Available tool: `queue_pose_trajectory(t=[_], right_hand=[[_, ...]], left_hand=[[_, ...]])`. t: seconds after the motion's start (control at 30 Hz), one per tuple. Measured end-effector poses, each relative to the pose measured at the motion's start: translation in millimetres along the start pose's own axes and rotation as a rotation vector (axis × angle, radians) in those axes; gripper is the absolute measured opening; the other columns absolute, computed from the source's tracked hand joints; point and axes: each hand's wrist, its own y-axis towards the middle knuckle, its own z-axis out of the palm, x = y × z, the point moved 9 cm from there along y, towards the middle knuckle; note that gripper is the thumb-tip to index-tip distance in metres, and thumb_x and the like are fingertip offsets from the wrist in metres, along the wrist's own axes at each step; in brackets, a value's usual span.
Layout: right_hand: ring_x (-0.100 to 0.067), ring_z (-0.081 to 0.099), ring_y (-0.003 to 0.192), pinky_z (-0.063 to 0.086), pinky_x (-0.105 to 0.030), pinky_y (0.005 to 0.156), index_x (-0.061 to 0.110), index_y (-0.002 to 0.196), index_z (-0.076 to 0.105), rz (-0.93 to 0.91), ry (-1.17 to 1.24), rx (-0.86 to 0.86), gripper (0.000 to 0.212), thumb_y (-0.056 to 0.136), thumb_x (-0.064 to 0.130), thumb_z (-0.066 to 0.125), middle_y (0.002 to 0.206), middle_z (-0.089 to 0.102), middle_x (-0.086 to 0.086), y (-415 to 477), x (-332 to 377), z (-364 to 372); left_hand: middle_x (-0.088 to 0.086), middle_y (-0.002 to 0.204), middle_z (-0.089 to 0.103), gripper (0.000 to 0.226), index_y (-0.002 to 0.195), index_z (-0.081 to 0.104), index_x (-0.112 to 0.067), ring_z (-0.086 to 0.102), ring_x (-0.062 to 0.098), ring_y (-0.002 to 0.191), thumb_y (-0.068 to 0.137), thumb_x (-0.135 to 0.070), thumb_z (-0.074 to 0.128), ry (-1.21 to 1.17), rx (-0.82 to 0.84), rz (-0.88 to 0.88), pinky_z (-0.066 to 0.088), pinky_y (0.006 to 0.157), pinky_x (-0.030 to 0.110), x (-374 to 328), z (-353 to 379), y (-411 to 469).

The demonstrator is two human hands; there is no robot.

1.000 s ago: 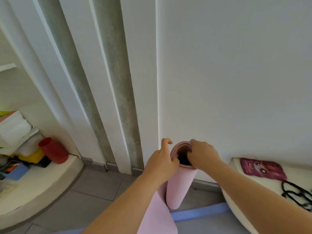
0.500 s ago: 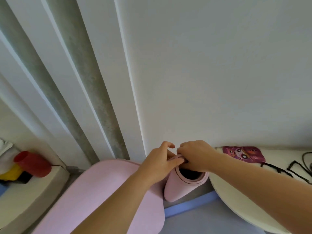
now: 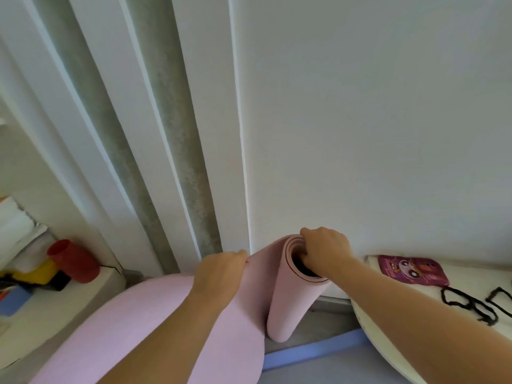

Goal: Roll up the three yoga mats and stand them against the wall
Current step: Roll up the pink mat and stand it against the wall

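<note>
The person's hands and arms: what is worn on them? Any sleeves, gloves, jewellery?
Both the left hand and the right hand are bare: no gloves, rings, watch or bracelet show. The left forearm and right forearm are bare too; no sleeve shows.

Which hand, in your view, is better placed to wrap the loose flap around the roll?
Probably left: the left hand pinches the top edge of the loose flap, while the right hand grips the rim of the pink roll, steadying it.
</note>
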Motion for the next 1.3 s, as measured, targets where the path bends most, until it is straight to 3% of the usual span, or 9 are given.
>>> queue_pose_trajectory(t=[0.2, 0.33, 0.4, 0.5, 0.6, 0.7, 0.93, 1.2, 1.3], right_hand=[[-0.02, 0.054, 0.076, 0.042, -0.027, 0.062, 0.015, 0.102, 0.059, 0.046, 0.082, -0.018, 0.018, 0.087, 0.019, 0.049, 0.088, 0.058, -0.001, 7.6, 57.2, -24.4], [-0.019, 0.052, 0.07, 0.04, -0.026, 0.059, 0.015, 0.086, 0.053, -0.013, 0.064, -0.023, 0.003, 0.086, 0.015, 0.05, 0.071, 0.047, 0.002, 13.3, 124.3, -42.1], [-0.018, 0.051, 0.068, 0.04, -0.025, 0.059, 0.015, 0.084, 0.05, -0.063, 0.043, -0.019, 0.003, 0.087, 0.015, 0.05, 0.068, 0.044, 0.002, 12.5, 155.6, -46.9], [-0.017, 0.05, 0.066, 0.038, -0.025, 0.056, 0.015, 0.084, 0.051, -0.129, 0.035, -0.026, 0.006, 0.088, 0.017, 0.049, 0.069, 0.045, 0.002, 9.7, 197.7, -54.7], [-0.016, 0.05, 0.062, 0.037, -0.024, 0.053, 0.014, 0.082, 0.052, -0.176, 0.05, -0.06, 0.011, 0.09, 0.02, 0.049, 0.068, 0.048, 0.001, 7.7, 233.0, -62.8], [-0.017, 0.051, 0.064, 0.04, -0.025, 0.057, 0.014, 0.083, 0.052, -0.19, 0.036, -0.037, 0.01, 0.091, 0.02, 0.049, 0.067, 0.047, 0.001, 0.8, 256.9, -52.4], [-0.017, 0.052, 0.067, 0.042, -0.024, 0.059, 0.014, 0.079, 0.049, -0.181, -0.064, 0.049, 0.012, 0.091, 0.014, 0.046, 0.067, 0.047, 0.001, -14.9, 266.7, -3.3], [-0.017, 0.054, 0.068, 0.04, -0.024, 0.056, 0.015, 0.088, 0.054, -0.079, 0.128, 0.044, 0.007, 0.087, 0.022, 0.053, 0.069, 0.049, 0.001, -20.2, 249.3, 4.2], [-0.019, 0.052, 0.07, 0.038, -0.025, 0.055, 0.014, 0.106, 0.053, -0.012, 0.224, 0.062, 0.022, 0.086, 0.024, 0.055, 0.078, 0.051, 0.0, -25.2, 243.5, 6.4]], left_hand=[[-0.006, 0.034, 0.039, 0.037, 0.056, 0.054, -0.019, 0.019, 0.018, 0.029, 0.042, -0.003, 0.084, 0.175, -0.094, 0.104, 0.012, 0.039, 0.019, 30.1, -41.1, -23.9], [0.001, 0.053, 0.046, 0.005, 0.091, 0.055, -0.014, 0.041, 0.021, 0.046, 0.089, -0.01, 0.056, 0.187, 0.032, 0.13, 0.016, 0.041, 0.024, 47.3, -53.4, -58.9], [0.0, 0.062, 0.042, 0.017, 0.11, 0.047, -0.013, 0.042, 0.021, 0.052, 0.101, -0.012, 0.032, 0.224, 0.088, 0.069, 0.019, 0.043, 0.028, 74.2, -55.5, -70.9], [0.0, 0.062, 0.036, 0.025, 0.121, 0.042, -0.015, 0.045, 0.022, 0.054, 0.098, -0.01, 0.036, 0.156, 0.117, -0.014, 0.039, 0.05, 0.032, 116.7, -73.0, -88.7], [0.003, 0.062, 0.037, 0.07, 0.147, 0.003, -0.041, 0.044, 0.021, 0.054, 0.095, -0.01, 0.037, 0.123, 0.111, -0.081, 0.033, 0.046, 0.03, 145.6, -97.9, -100.0], [0.004, 0.062, 0.033, 0.079, 0.145, -0.015, -0.048, 0.036, 0.017, 0.049, 0.097, -0.011, 0.035, 0.158, 0.077, -0.05, 0.025, 0.042, 0.028, 154.9, -103.5, -114.9], [-0.003, 0.063, 0.035, 0.049, 0.148, 0.021, -0.03, 0.041, 0.02, 0.056, 0.1, -0.027, 0.017, 0.002, 0.202, -0.074, 0.038, 0.052, 0.033, 134.4, -20.3, -145.2], [-0.007, 0.07, 0.046, 0.048, 0.149, 0.017, -0.023, 0.049, 0.017, 0.065, 0.103, -0.034, 0.026, -0.306, 0.012, -0.281, 0.045, 0.063, 0.032, 136.6, -25.9, -154.0], [0.005, 0.084, 0.063, 0.043, 0.119, 0.054, -0.015, 0.062, 0.024, 0.081, 0.102, -0.04, 0.024, -0.458, 0.028, -0.401, 0.046, 0.07, 0.033, 142.7, -20.3, -153.7]])
